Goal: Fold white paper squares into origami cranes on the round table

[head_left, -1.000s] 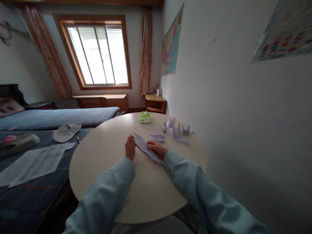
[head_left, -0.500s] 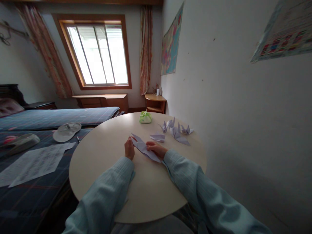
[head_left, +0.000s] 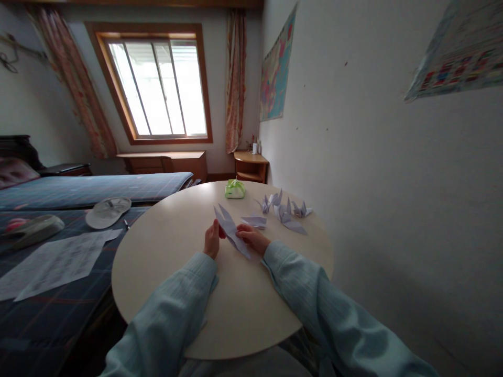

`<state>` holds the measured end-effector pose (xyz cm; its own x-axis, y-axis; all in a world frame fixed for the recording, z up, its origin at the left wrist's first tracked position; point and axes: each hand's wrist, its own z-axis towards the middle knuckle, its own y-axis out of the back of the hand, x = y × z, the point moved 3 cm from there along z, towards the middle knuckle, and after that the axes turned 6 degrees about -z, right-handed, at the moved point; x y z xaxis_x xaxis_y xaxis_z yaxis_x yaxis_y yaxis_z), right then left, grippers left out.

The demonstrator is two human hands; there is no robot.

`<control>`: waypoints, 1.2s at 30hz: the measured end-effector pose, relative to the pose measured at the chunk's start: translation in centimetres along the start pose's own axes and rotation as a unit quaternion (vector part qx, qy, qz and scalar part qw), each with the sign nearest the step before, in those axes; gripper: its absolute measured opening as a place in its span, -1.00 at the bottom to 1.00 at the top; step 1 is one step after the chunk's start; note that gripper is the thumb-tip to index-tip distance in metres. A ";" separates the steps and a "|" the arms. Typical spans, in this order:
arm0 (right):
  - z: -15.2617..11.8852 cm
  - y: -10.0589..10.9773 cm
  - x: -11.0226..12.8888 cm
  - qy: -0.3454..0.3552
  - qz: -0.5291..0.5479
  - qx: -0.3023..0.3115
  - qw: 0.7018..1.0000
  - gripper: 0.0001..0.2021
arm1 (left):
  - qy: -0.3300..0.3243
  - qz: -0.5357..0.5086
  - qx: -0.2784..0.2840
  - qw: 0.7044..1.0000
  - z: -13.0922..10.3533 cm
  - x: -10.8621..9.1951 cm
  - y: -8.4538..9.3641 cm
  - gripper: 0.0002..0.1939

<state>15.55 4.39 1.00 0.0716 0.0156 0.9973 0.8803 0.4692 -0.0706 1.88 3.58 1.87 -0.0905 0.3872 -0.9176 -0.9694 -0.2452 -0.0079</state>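
A folded sheet of white paper [head_left: 231, 233], long and narrow with two pointed tips at its far end, is held over the table between both hands. My left hand [head_left: 212, 238] has its fingers closed on the paper's left edge. From the other side, my right hand [head_left: 252, 238] pinches the paper near its middle. Just beyond the right hand lies another folded paper piece [head_left: 254, 222]. Several folded paper cranes [head_left: 283, 212] stand farther back on the right.
The round cream table [head_left: 157, 272] carries a green tissue pack [head_left: 234, 189] at its far side. To the left, a bed [head_left: 78, 188] and a plaid surface hold a pale cap [head_left: 108, 212] and printed sheets [head_left: 63, 262]. A white wall [head_left: 377, 183] stands close on the right.
The folded paper has turned steeper, its far end swinging away from me and its two tips spreading apart. My left hand has shifted slightly right along it; the right hand stays put.
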 end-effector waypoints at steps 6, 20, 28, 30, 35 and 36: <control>0.2 0.5 0.2 0.036 0.004 -0.019 0.999 -0.69 | -0.026 -0.010 0.096 0.995 -0.7 -0.2 -1.1 -0.53; -0.1 0.0 0.6 0.062 0.012 0.005 0.998 -0.72 | -0.054 0.057 0.150 0.986 -0.8 -0.3 -1.4 -0.69; 0.4 0.8 0.1 0.039 0.045 -0.040 0.997 -0.73 | -0.054 0.059 0.149 0.986 -0.6 0.4 -1.3 -0.72; 0.6 1.3 0.0 0.034 0.048 -0.080 0.995 -0.75 | -0.054 0.061 0.144 0.986 -0.5 0.5 -1.3 -0.72; 0.9 1.7 -0.1 0.038 0.054 -0.109 0.992 -0.70 | -0.055 0.079 0.136 0.986 -0.2 0.7 -1.2 -0.72; 0.9 1.7 -0.2 0.039 0.056 -0.114 0.991 -0.69 | -0.053 0.080 0.132 0.987 -0.2 0.7 -1.2 -0.73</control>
<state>16.58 6.01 0.70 0.2023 -0.0155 0.9792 0.9472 0.2570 -0.1916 3.04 4.00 1.15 -0.2578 0.4556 -0.8521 -0.9649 -0.0762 0.2512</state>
